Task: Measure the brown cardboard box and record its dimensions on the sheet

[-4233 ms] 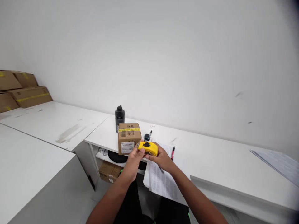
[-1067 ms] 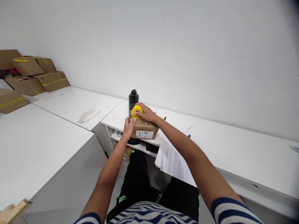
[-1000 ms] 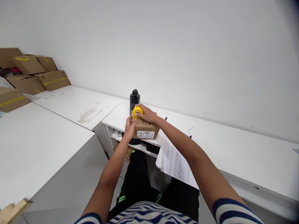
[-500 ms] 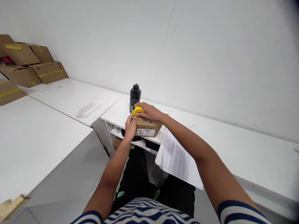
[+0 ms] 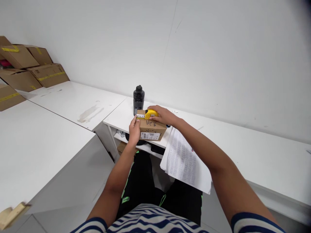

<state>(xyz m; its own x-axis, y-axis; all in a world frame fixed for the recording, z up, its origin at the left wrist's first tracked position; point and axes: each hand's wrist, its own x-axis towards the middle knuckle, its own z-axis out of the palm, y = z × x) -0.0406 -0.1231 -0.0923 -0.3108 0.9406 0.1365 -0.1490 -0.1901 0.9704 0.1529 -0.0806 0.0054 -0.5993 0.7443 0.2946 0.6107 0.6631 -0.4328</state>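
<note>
A small cardboard box (image 5: 151, 128) with handwriting and a white label sits at the front edge of the white desk. Over its top my right hand (image 5: 163, 115) grips a yellow tape measure (image 5: 151, 113). A short length of blade (image 5: 140, 116) stretches left from the case across the box top. At the box's left edge my left hand (image 5: 134, 130) pinches the blade's end between thumb and fingers. Just behind the box stands a dark water bottle (image 5: 138, 99).
Printed sheets of paper (image 5: 181, 158) overhang the desk's front edge on the right. Several taped cardboard boxes (image 5: 50, 75) are piled at the far left. Below the desktop is a shelf (image 5: 145, 149) with dark items. A white wall rises behind.
My right hand has slid the tape measure case to the right, drawing out a short piece of blade. My left hand stays at the box's left edge, now on the blade's end.
</note>
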